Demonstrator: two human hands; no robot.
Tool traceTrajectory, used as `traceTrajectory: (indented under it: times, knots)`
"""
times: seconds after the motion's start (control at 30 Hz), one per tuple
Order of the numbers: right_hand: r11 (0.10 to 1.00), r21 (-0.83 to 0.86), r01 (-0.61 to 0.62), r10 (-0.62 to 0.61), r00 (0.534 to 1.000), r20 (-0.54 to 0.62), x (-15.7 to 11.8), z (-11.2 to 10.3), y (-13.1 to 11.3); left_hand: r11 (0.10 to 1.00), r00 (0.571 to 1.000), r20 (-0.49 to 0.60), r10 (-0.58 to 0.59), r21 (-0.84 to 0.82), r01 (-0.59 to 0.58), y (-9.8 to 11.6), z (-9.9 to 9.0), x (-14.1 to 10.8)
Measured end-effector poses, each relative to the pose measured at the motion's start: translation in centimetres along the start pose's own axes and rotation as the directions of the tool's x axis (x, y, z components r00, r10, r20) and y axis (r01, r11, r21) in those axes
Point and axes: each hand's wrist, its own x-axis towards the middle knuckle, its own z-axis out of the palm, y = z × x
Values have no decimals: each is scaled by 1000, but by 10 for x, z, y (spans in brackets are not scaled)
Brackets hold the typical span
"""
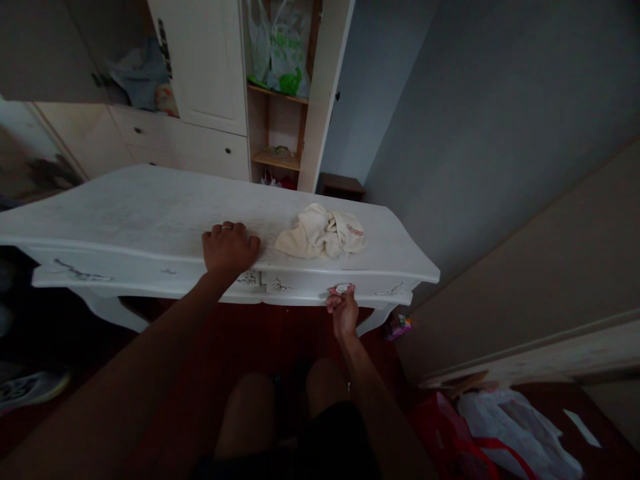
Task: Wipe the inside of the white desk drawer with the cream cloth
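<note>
A white table with carved drawer fronts stands before me. My left hand lies palm down on its top near the front edge, a ring on one finger, with nothing in it. My right hand is at the right drawer, its thumb and fingers around a pale drawer knob. The fingers partly cover the knob. This drawer looks closed, flush under the tabletop. A crumpled cream cloth with red lettering sits on the table between and beyond my hands.
Behind the table stands a white wardrobe with an open door and plastic bags on a shelf. A grey wall rises at right. Bags lie at lower right, a small pink box by the table leg, a shoe at left.
</note>
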Motion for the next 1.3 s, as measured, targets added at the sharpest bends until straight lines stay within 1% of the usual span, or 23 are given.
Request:
traceTrajectory:
  times: [0.13, 0.3, 0.37, 0.43, 0.5, 0.53, 0.6, 0.63, 0.7, 0.73, 0.8, 0.83, 0.9, 1.0, 1.03, 1.07, 1.1, 1.13, 1.17, 1.2, 1.23, 1.27, 1.3]
  knots:
    - [995, -41, -89, 92, 994, 62, 8, 1, -4, 1000, 1000, 15, -4, -6, 4, 0, 0, 1]
    - [968, -100, -230, 241, 963, 119, 10, -2, -15, 1000, 1000, -2, 4, 11, -4, 0, 0, 0]
    - [949, -107, -296, 309, 942, 131, 9, -4, -22, 1000, 1000, -22, 10, 16, -9, -1, 0, -1]
    - [918, -132, -374, 391, 910, 140, 9, -7, -31, 1000, 999, -33, 16, 15, -16, -1, 0, -1]
    - [880, -188, -436, 464, 873, 150, 8, -12, -40, 1000, 999, -37, 14, 13, -14, 0, 0, -1]
    - [863, -240, -445, 488, 858, 161, 6, -15, -45, 1000, 999, -35, 12, 11, -11, 0, 0, -1]
    - [819, -412, -400, 508, 838, 196, 3, -19, -56, 1000, 1000, -30, 6, 2, -6, -1, 0, -1]
    - [790, -511, -339, 504, 834, 226, 0, -20, -63, 1000, 1000, -29, 4, -5, -4, -1, -1, -1]
    - [745, -647, -160, 456, 830, 320, -6, -19, -80, 1000, 1000, -27, 0, -15, 0, -1, 0, -1]
    - [743, -666, -72, 416, 829, 375, -9, -17, -90, 1000, 1000, -25, -2, -16, 2, -1, 0, -1]
    - [779, -624, 60, 307, 831, 464, -11, -9, -113, 1000, 1000, -22, -9, -13, 9, -1, -1, 0]
    - [800, -591, 103, 253, 836, 487, -9, -4, -125, 1000, 1000, -20, -12, -11, 11, -1, -1, 0]
    - [823, -543, 169, 157, 851, 502, -1, 7, -147, 1000, 1000, -16, -17, -7, 17, -1, -1, 0]
    - [823, -505, 261, 14, 879, 476, 21, 20, -172, 1000, 1000, -12, -15, -1, 15, -1, -2, 0]
    - [822, -501, 271, -12, 887, 461, 28, 22, -177, 1000, 1000, -12, -13, 2, 13, -1, -2, 0]
    - [823, -506, 258, 2, 890, 457, 34, 24, -180, 1000, 1000, -14, -12, 5, 12, -1, -2, 0]
    - [824, -522, 220, 61, 881, 468, 38, 23, -181, 1000, 1000, -14, -13, 9, 13, -1, -2, 0]
    - [815, -557, 161, 169, 853, 494, 41, 22, -179, 1000, 1000, -13, -16, 12, 16, -1, -2, 0]
    - [785, -613, 89, 317, 793, 520, 41, 19, -175, 1000, 1000, -14, -17, 14, 17, -1, -3, 1]
    - [730, -683, 20, 476, 702, 529, 40, 16, -168, 1000, 1000, -12, -15, 14, 15, -1, -3, 1]
    - [660, -751, -32, 614, 600, 514, 38, 12, -159, 1000, 1000, -9, -12, 14, 12, -2, -3, 1]
    - [582, -810, -67, 718, 509, 474, 36, 7, -148, 1000, 1000, -8, -9, 16, 9, -2, -4, 1]
    - [529, -843, -98, 771, 470, 430, 34, 3, -136, 1000, 1000, -5, -7, 19, 7, -2, -5, 1]
